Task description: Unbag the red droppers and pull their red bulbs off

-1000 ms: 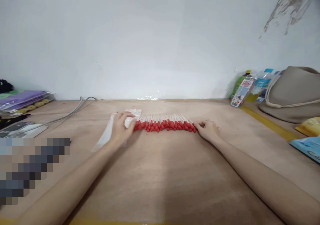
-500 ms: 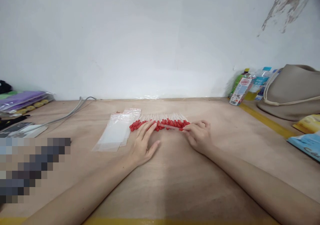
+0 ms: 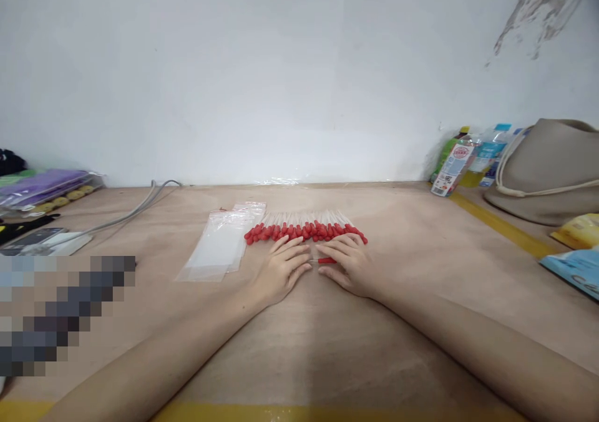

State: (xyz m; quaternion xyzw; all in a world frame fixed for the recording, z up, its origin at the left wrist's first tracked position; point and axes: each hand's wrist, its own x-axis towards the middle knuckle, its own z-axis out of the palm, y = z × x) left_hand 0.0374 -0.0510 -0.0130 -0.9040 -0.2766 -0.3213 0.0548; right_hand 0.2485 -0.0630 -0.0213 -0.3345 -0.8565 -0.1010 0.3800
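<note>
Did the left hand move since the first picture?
Yes. The left hand moved right and a bit nearer: earlier it covered part of the clear bags; now it is right of them.

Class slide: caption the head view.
Left hand and right hand at one red-tipped stick, before a row of red-tipped sticks.

Open tabletop between forearms, red-tipped sticks blocking beyond, plastic bags at left
</note>
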